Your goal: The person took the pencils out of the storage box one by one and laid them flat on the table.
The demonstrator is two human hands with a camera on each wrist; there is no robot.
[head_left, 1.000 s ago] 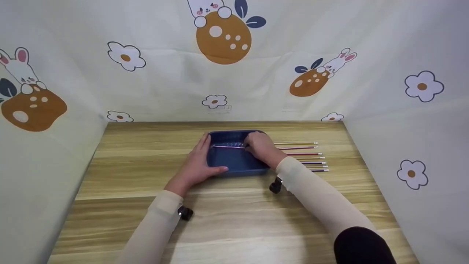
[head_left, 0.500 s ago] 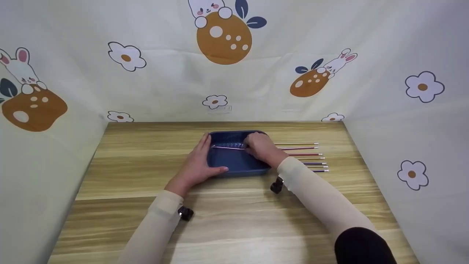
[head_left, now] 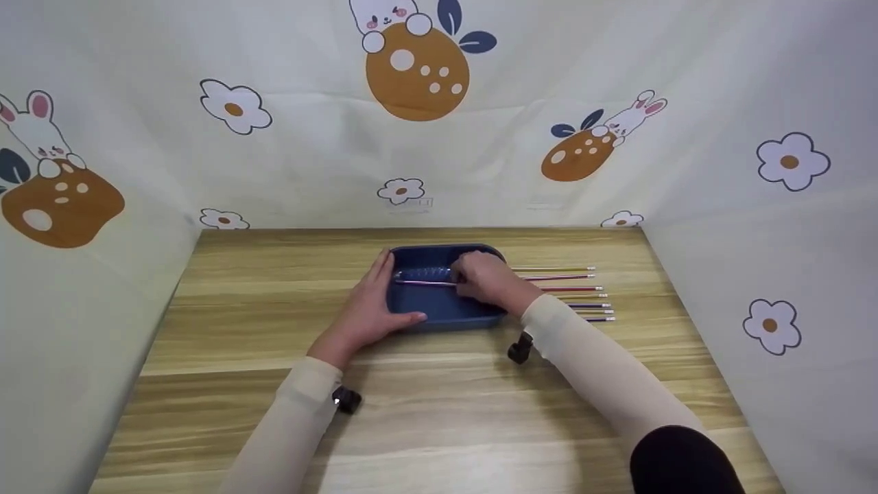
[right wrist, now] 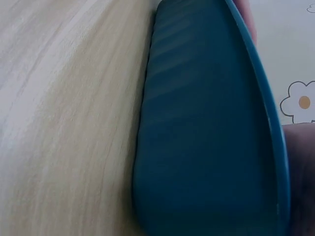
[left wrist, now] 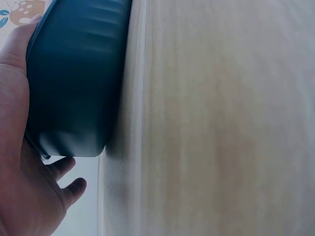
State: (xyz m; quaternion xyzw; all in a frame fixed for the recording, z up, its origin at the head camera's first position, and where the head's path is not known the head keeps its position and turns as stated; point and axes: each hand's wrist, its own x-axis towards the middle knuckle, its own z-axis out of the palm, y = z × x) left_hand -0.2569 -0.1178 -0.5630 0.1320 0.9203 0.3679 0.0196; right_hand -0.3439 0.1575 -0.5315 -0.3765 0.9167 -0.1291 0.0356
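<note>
A dark blue tray (head_left: 439,302) stands on the table in the head view. My left hand (head_left: 367,309) rests against its left end, fingers straight along the side and thumb on the front rim. In the left wrist view, two fingertips (left wrist: 74,189) stand apart from the tray. A thin pink-purple pencil (head_left: 425,283) lies across the inside of the tray. My right hand (head_left: 483,278) reaches over the right side and pinches the pencil's right part, which it hides. Behind the pencil, a shiny ridged strip (head_left: 425,272) shows; what it is cannot be told.
Several pencils (head_left: 583,289) lie side by side to the right of the tray, white ends pointing right, partly hidden by the right hand and sleeve. The wood-grain table (head_left: 439,412) is walled at the back and sides by patterned cloth (head_left: 309,158).
My right hand has shifted slightly towards me, and the pencil inside the tray has moved towards me with it. The left hand and the tray have stayed in place.
</note>
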